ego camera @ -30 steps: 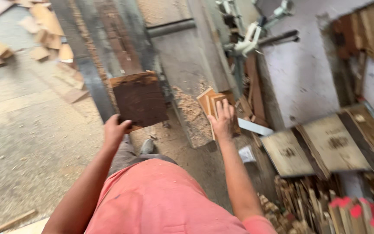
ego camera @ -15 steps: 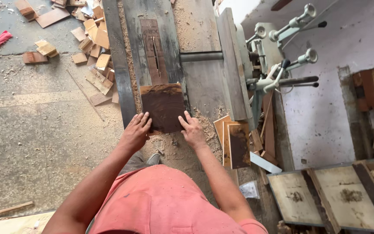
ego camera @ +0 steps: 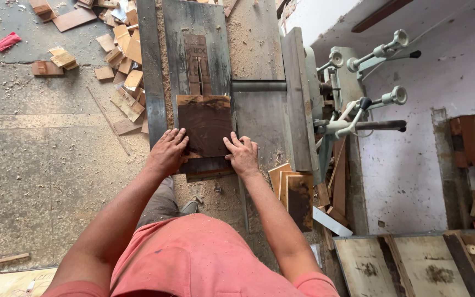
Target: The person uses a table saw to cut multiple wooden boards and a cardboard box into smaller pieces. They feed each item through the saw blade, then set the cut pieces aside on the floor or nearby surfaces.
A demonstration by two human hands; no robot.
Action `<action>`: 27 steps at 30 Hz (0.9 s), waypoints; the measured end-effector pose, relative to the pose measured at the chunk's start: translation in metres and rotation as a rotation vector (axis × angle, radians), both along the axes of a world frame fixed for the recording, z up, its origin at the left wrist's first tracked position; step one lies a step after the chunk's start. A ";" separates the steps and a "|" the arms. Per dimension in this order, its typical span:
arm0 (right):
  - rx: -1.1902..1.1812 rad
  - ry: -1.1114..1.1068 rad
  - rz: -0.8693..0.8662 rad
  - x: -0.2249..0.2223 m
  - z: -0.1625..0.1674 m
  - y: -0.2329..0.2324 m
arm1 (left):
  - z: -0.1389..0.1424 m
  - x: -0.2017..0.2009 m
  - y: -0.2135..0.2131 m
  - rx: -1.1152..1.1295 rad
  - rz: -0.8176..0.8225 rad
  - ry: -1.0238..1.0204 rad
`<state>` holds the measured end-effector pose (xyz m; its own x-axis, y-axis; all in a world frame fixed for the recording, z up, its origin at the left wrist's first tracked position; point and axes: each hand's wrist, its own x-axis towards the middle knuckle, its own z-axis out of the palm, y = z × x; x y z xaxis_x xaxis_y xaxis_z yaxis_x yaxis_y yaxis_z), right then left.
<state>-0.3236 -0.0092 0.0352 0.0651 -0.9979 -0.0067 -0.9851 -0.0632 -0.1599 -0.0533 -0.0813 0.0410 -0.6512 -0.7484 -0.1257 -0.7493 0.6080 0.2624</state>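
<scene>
the left hand (ego camera: 167, 151) and right hand (ego camera: 243, 155) are pressing, fingers spread flat, on one dark wooden board (ego camera: 204, 125) lying at the saw table's (ego camera: 259, 118) near edge. it is looking stiff, thin and light, best held by its near corners. three more boards (ego camera: 295, 192) are leaning beside the table.

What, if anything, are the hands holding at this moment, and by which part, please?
Both hands press flat on a dark wooden board lying on the saw table: the left hand at its near left corner, the right hand at its near right corner.
</scene>
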 end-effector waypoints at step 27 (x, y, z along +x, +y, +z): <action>0.029 0.075 0.007 -0.026 -0.003 -0.192 | 0.007 -0.036 -0.172 0.029 0.169 -0.066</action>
